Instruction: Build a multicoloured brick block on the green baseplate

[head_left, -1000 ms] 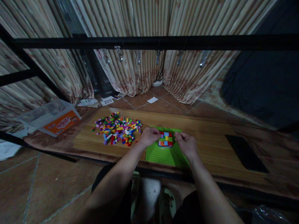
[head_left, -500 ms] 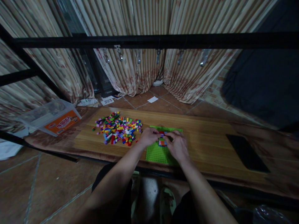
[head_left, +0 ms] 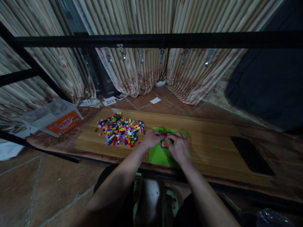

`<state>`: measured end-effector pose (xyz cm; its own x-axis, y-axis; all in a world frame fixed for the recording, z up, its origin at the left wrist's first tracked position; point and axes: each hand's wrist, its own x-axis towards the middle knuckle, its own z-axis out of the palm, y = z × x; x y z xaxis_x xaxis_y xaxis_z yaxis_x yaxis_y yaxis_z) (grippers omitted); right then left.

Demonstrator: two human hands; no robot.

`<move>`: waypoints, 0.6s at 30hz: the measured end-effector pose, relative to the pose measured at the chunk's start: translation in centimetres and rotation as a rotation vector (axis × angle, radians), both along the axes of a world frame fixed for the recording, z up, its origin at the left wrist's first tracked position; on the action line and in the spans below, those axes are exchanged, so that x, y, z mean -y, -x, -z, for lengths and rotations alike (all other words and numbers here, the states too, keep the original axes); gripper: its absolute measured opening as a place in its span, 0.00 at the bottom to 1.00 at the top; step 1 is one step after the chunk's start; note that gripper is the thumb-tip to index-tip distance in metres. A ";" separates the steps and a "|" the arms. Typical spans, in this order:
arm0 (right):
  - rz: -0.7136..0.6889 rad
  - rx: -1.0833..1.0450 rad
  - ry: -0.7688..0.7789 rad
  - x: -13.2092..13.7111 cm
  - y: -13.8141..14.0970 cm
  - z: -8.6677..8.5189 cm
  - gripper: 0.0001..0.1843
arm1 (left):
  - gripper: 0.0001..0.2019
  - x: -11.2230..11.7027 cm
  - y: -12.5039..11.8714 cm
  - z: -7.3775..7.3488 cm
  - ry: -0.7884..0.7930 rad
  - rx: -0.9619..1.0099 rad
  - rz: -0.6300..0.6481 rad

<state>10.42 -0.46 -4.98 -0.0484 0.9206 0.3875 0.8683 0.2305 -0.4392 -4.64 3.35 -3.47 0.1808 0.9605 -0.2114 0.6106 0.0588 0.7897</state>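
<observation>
A green studded baseplate (head_left: 158, 156) lies on the wooden board, with a small build of red, blue and orange toy bricks (head_left: 165, 144) on it. My left hand (head_left: 151, 138) reaches over the baseplate's left side, thumb and finger pinched at a small purple toy brick (head_left: 163, 137) at the build. From the right, my right hand (head_left: 179, 145) has its fingertips closed on the same spot, almost touching the left ones. Fingers hide part of the build and most of the purple brick.
A heap of loose toy bricks (head_left: 120, 129) spreads left of the baseplate on the wooden board (head_left: 208, 142). Farther left stands a clear plastic box (head_left: 50, 118) with an orange label. A flat black object (head_left: 252, 156) lies at the right. A black bar (head_left: 146, 41) crosses above.
Both hands stay at the same place on the build, with only slight finger movement. The whole view has shifted a little.
</observation>
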 end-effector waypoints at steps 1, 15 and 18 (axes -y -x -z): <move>0.010 -0.001 0.002 0.0 0.1 0.0 0.12 | 0.13 0.0 0.0 0.0 0.000 -0.017 -0.004; 0.005 0.148 -0.058 0.6 0.7 -0.5 0.10 | 0.08 -0.4 -0.7 0.9 0.087 0.114 -0.108; -0.001 0.207 -0.043 0.7 0.9 -0.7 0.11 | 0.07 -0.2 -1.0 1.0 0.101 0.146 -0.138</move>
<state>9.49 -1.21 -4.30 -0.1319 0.9034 0.4080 0.9387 0.2462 -0.2415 -3.62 3.57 -4.44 0.0848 0.9536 -0.2889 0.4712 0.2171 0.8549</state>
